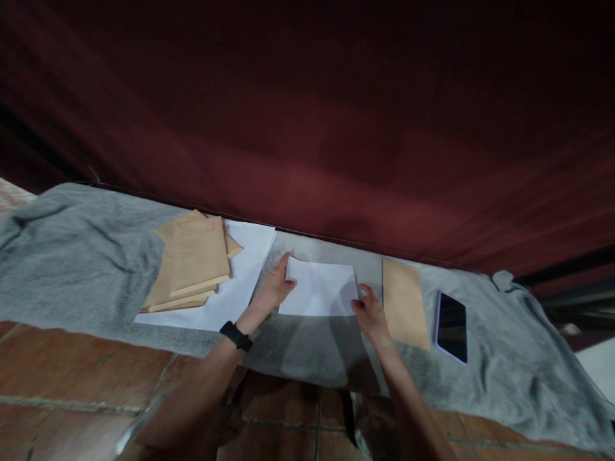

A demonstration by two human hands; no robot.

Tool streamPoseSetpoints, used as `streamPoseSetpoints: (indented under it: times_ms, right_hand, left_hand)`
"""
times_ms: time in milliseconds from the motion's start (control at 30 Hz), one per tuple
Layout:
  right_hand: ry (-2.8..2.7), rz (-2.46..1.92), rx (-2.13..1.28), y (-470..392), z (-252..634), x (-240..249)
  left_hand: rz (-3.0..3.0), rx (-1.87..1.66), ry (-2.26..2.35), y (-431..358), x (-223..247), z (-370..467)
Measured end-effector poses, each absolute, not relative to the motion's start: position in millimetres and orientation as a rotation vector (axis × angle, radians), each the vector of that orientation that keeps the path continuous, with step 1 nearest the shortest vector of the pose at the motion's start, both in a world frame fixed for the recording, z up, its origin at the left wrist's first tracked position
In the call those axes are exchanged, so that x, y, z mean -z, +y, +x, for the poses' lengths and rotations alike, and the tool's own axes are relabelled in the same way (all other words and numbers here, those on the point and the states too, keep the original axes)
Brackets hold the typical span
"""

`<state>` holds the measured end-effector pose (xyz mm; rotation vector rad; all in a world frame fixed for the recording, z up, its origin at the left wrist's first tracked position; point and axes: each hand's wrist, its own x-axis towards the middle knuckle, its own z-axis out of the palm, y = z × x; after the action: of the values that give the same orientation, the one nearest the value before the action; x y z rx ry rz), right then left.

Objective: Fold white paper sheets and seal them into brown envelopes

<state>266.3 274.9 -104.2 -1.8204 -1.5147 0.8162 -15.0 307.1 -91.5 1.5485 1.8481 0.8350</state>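
Observation:
A white sheet of paper (pixel 318 289), apparently folded, lies in front of me on a grey cloth (pixel 307 346). At its left edge my left hand (pixel 275 285) has closed, thumb on top of the paper and fingers along the side. My right hand (pixel 371 312) grips the lower right edge, its fingers curled and their tips partly hidden. Just right of that hand rests a single brown envelope (pixel 406 304). Farther left, a pile of brown envelopes (pixel 199 253) overlaps larger white sheets (pixel 250 256).
A phone with a purple edge (pixel 451 328) lies right of the single envelope. Behind the cloth rises a dark red upright surface (pixel 307 141). Brown floor tiles (pixel 86 371) show below the cloth's front edge. A black band (pixel 236 335) is on my left wrist.

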Motion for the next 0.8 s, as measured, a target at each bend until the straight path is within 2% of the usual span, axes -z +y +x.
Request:
streamPoseSetpoints:
  times_ms: [100, 300, 467, 667, 800]
  right_hand:
    - [-1.736, -1.892, -0.605, 268, 267, 107]
    - [-1.977, -1.974, -0.456, 260, 270, 104]
    - [-1.984, -1.900, -0.182, 267, 261, 95]
    - [-2.101, -1.499, -0.392, 278, 202, 99]
    - [-2.201, -1.520, -0.424, 282, 180, 104]
  left_hand:
    - [1.687, -0.670, 1.925, 302, 86, -9]
    - [1.925, -0.637, 2.038, 291, 76, 0]
    - [2.187, -0.633, 2.089, 281, 85, 26]
    - [2.408, -0.573, 1.792, 275, 116, 62]
    - [2.433, -0.499, 1.799, 278, 127, 66]
